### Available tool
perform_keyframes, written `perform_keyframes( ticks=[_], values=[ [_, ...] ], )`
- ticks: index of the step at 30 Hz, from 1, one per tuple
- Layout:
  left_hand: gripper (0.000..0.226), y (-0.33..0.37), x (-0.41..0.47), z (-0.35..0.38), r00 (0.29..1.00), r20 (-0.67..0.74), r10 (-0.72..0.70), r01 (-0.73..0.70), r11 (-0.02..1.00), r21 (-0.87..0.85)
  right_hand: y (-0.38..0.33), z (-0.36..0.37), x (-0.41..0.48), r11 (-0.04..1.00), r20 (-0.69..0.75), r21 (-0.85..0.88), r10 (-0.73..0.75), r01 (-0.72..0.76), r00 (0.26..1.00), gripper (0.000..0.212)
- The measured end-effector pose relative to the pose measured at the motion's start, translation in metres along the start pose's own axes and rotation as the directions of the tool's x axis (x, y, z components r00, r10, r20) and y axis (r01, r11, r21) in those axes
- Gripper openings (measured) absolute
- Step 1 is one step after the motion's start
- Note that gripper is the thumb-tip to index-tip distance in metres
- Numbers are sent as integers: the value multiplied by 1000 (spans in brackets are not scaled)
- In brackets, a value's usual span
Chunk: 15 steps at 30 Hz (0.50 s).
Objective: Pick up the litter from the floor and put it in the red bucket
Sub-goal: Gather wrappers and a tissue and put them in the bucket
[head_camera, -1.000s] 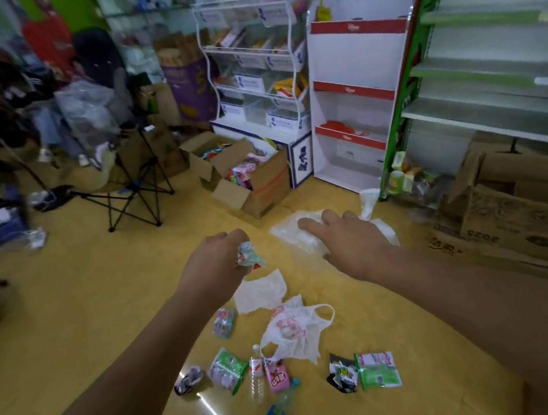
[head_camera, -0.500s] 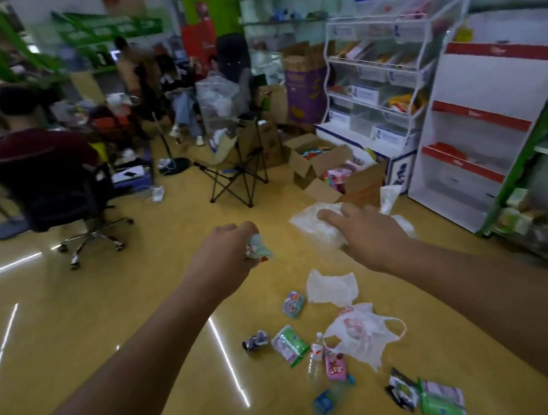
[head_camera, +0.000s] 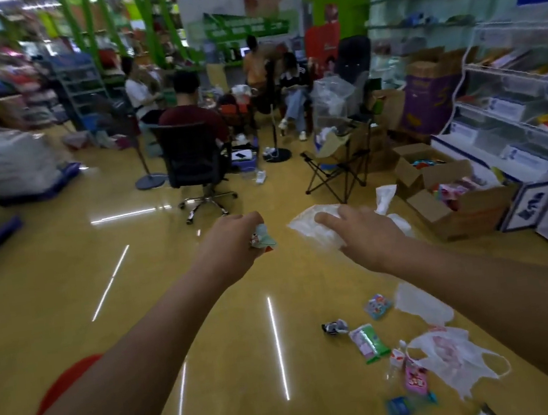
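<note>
The left hand (head_camera: 232,243) is curled tight round a small wrapper (head_camera: 263,239). The wrapper is crumpled. It pokes out of the fist sideways, toward the right hand (head_camera: 369,235). The right hand holds a white bag (head_camera: 313,228) up off the floor (head_camera: 70,301). Its fingers lie along the top of the bag and the thumb is hidden. The bag is long from side to side, and its far end points at the left hand. The two hands are near each other but do not touch.

More litter lies on the floor below the right arm. A green packet (head_camera: 368,342) there points its long way up toward the right hand.

A red bucket (head_camera: 66,381) edge peeks out under the left arm. It did not show before. The litter lay below both hands before, and now it is off to the right. Both hands hold the same things as before.
</note>
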<state>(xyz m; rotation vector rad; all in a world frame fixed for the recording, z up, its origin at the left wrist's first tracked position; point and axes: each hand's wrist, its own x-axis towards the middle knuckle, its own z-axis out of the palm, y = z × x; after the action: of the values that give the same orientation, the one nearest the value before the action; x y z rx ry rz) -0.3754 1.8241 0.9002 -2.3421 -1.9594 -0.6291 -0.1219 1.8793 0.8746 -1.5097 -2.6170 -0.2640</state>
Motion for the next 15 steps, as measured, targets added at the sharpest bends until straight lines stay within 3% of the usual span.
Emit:
perform_keyframes(
  ticks=[15],
  values=[
    [36,-144,-96,-70,942,-88,-324,328,944,40,-181,15,102,948,-13,76,-310,310,951,64]
  ],
)
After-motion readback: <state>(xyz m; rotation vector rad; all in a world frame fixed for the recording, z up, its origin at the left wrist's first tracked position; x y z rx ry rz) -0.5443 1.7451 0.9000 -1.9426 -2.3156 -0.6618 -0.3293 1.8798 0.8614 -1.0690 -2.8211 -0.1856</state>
